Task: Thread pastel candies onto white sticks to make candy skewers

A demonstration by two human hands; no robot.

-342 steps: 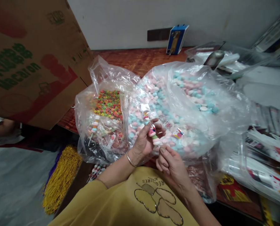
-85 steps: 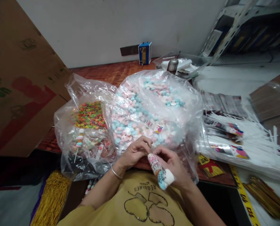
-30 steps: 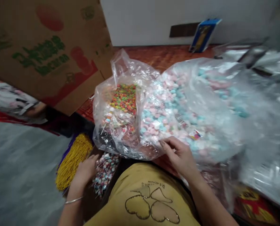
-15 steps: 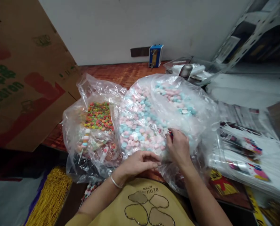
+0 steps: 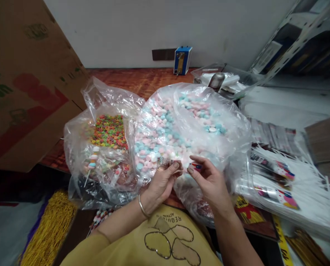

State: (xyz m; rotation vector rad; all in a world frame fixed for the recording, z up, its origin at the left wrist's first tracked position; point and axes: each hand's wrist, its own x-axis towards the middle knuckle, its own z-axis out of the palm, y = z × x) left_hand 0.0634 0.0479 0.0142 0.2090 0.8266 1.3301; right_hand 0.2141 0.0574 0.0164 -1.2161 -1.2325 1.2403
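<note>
My left hand [image 5: 163, 182] and my right hand [image 5: 209, 181] meet in front of a big clear bag of pink, blue and white candies [image 5: 178, 125]. Between them they pinch a small clear printed wrapper [image 5: 178, 164]: the left fingers hold its barcode end, the right fingers its coloured end. Both hands are closed on it. To the left lies a second clear bag with small multicoloured ring candies [image 5: 106, 131] and a finished candy skewer [image 5: 92, 159].
A large cardboard box [image 5: 26, 81] leans at the left. Packs of printed wrappers and white sticks [image 5: 286, 177] lie at the right. Gold ties [image 5: 48, 229] hang low left beside a box of finished skewers [image 5: 99, 218]. A blue device [image 5: 182, 60] stands by the wall.
The left hand came up from the skewer box at low left to the front of the big bag. The right hand took a printed wrapper off the bag, and both hands now pinch it.
</note>
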